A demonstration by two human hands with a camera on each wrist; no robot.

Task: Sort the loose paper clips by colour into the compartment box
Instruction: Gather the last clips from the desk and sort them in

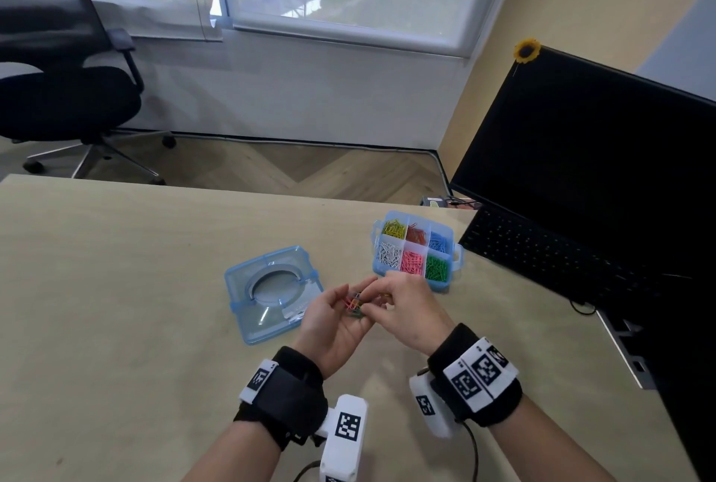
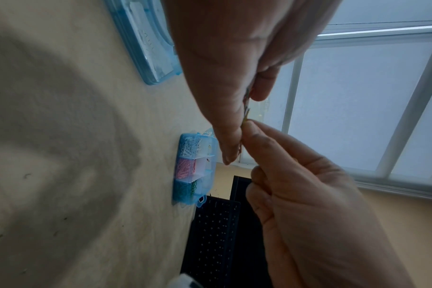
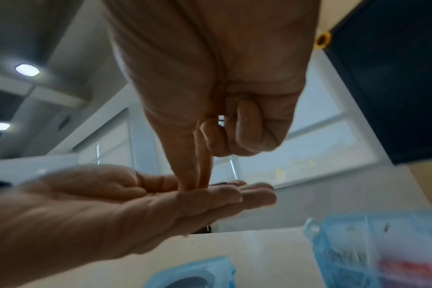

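Note:
My left hand point(image 1: 329, 326) lies palm up above the table with a small pile of mixed-colour paper clips point(image 1: 354, 304) resting on it. My right hand point(image 1: 403, 307) reaches in from the right, and its thumb and forefinger point(image 3: 192, 165) pinch a clip in that pile, the other fingers curled. In the right wrist view the left hand point(image 3: 111, 204) is flat with straight fingers. The blue compartment box point(image 1: 441, 287) stands just beyond the right hand. Its six cells hold yellow, red, blue, white, pink and green clips. The pinched clip's colour is hidden.
The box's blue lid point(image 1: 271, 291) lies flat to the left of my hands. A black keyboard point(image 1: 542, 249) and a dark monitor point(image 1: 600, 152) fill the right side. The table's far edge runs behind the box, and an office chair point(image 1: 66, 101) stands beyond it.

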